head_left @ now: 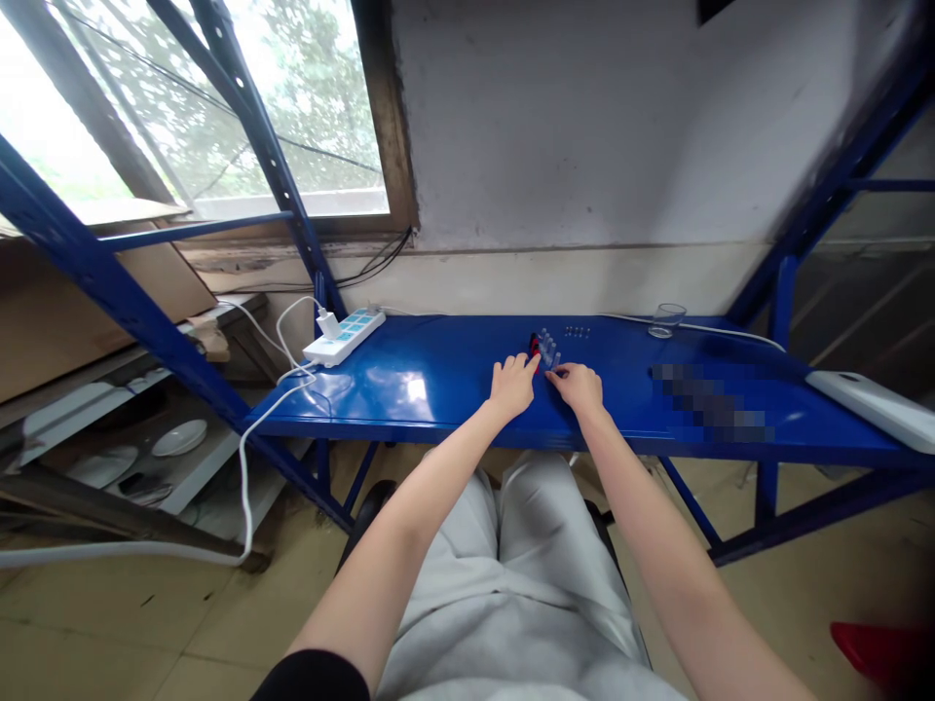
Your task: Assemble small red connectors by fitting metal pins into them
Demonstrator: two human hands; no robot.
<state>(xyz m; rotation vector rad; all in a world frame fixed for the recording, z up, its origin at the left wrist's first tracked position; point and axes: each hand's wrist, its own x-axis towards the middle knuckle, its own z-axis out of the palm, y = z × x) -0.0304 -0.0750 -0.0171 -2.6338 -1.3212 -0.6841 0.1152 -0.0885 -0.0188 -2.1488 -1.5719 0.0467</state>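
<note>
Both my hands reach onto a blue metal shelf (438, 380). My left hand (512, 385) lies with its fingers curled, the fingertips touching a small red and black object (535, 347). My right hand (579, 385) pinches at a small clear plastic piece with raised bumps (549, 352) that sits right beside the red object. What the fingertips grip is too small to make out. A row of tiny dark dots (577, 332) lies just beyond on the shelf.
A white power strip (343, 337) with a plugged charger and white cable sits at the shelf's left end. A small glass dish (667, 318) stands at the back right, a white flat device (873, 404) at the right edge. Blue rack posts flank both sides.
</note>
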